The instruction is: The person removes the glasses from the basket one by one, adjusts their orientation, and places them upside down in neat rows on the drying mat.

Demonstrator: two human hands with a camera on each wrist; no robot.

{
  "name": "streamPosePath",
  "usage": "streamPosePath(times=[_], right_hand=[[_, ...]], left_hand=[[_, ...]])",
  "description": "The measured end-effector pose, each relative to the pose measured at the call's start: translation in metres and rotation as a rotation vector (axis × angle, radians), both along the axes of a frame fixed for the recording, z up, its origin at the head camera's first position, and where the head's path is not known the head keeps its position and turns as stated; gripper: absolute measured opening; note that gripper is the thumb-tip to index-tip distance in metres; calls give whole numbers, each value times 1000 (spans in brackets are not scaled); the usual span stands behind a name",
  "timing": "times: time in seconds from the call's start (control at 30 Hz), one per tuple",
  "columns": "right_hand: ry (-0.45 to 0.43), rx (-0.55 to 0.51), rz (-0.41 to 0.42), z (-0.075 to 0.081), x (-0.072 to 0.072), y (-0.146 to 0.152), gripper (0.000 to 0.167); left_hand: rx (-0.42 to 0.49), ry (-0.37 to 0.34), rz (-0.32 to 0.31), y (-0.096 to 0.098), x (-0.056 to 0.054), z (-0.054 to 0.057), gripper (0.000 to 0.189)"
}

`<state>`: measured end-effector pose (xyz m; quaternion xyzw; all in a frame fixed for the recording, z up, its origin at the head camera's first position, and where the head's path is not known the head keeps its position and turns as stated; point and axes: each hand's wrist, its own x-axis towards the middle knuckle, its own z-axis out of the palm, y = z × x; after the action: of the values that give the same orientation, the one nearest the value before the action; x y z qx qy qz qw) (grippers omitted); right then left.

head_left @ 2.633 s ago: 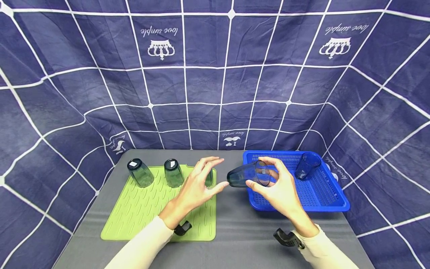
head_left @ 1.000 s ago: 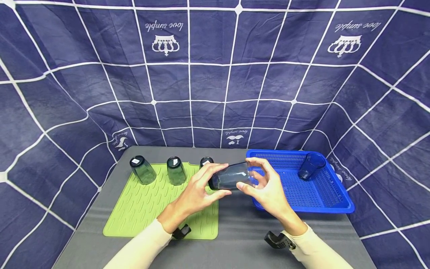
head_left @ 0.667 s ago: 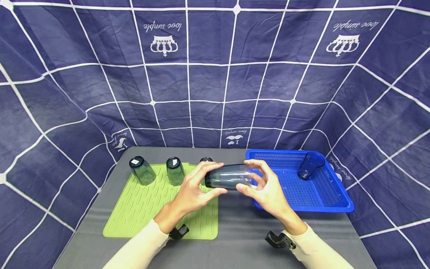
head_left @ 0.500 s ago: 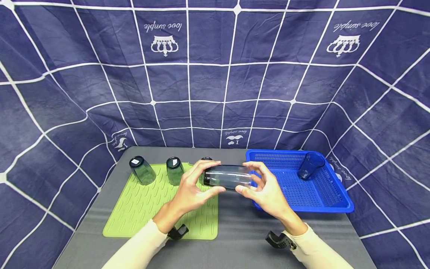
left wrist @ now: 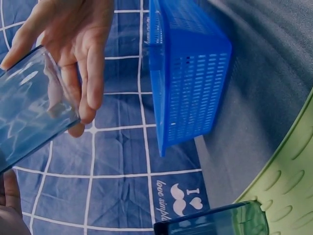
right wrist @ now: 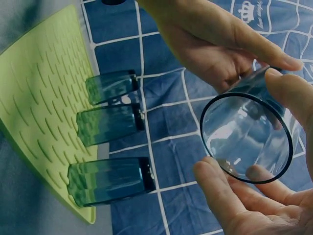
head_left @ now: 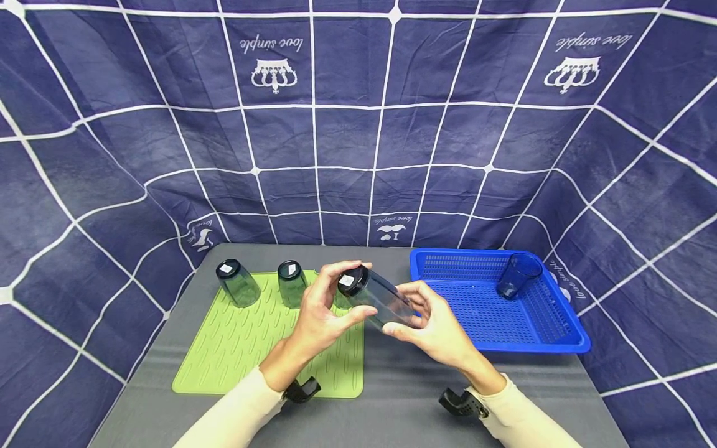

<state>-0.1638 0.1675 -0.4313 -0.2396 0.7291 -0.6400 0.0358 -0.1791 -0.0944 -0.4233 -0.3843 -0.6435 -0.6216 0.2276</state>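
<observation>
Both hands hold a clear smoky-blue drinking glass in the air, tilted with its base up toward the left. My left hand grips it near the base, thumb below and fingers above. Around the rim end are the thumb and fingers of my right hand. In the right wrist view the open mouth of the glass faces the camera. Two upturned glasses stand on the green mat, a left one and a middle one. A third glass is mostly hidden behind my left hand.
At the right a blue plastic basket holds one leaning glass. Mat and basket lie on a grey tabletop. A blue cloth with white grid lines hangs behind and at both sides.
The glass has moved left from beside the basket, and my left hand has taken hold of its base end. Since half a second ago it has turned from level to base-up.
</observation>
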Motion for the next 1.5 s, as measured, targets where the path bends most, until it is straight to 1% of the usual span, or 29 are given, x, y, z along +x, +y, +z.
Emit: streamPosePath(times=[0.1, 0.2, 0.37, 0.47, 0.57, 0.7, 0.87, 0.97, 1.27, 1.37, 1.5], right_hand=[[5, -33, 4, -1, 1, -4, 64], [6, -53, 11, -1, 1, -7, 62], [4, -67, 33, -1, 2, -11, 61], [6, -71, 48, -2, 2, -12, 61], [13, -68, 63, -3, 4, -11, 59], [33, -30, 72, -5, 5, -9, 56], [81, 61, 53, -7, 7, -6, 55], [103, 97, 45, -8, 7, -5, 55], [157, 138, 43, -8, 5, -4, 59], [192, 156, 35, -7, 4, -3, 63], [235, 154, 19, -7, 3, -1, 67]], left_hand=[[-4, 25, 5, 2, 0, 1, 78], [-30, 40, 8, 3, 0, 4, 75], [-88, 19, -18, 4, 2, 9, 75], [-131, 15, -12, 4, 5, 12, 79], [-164, 13, 13, 3, 7, 16, 82], [-183, 6, 43, 4, 10, 19, 81], [-203, 27, 64, 4, 13, 20, 80], [-206, 36, 75, 4, 14, 20, 80], [-209, 50, 99, 1, 15, 22, 81], [-208, 50, 108, -1, 15, 22, 80], [-215, 50, 122, -4, 15, 22, 80]])
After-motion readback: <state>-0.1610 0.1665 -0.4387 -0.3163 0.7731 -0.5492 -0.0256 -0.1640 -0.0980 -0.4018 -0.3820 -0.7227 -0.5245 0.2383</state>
